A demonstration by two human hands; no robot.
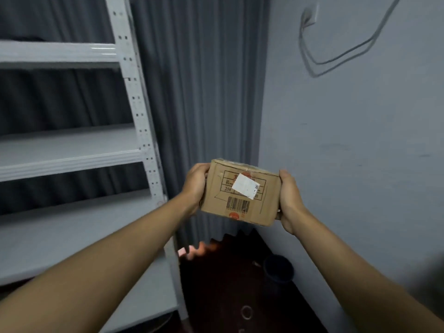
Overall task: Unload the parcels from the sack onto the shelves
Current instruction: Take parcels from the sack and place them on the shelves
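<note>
two hands, left [195, 182], right [289, 200], grip one parcel [240, 192].

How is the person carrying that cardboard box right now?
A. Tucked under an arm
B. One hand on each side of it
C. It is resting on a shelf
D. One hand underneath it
B: the left hand and the right hand grip opposite ends of the cardboard box, which is held in the air beside the shelves.

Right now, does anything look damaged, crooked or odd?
Mostly no. The box is held tilted between the left hand and right hand, its white sticker stuck on crooked. No damage shows.
</note>
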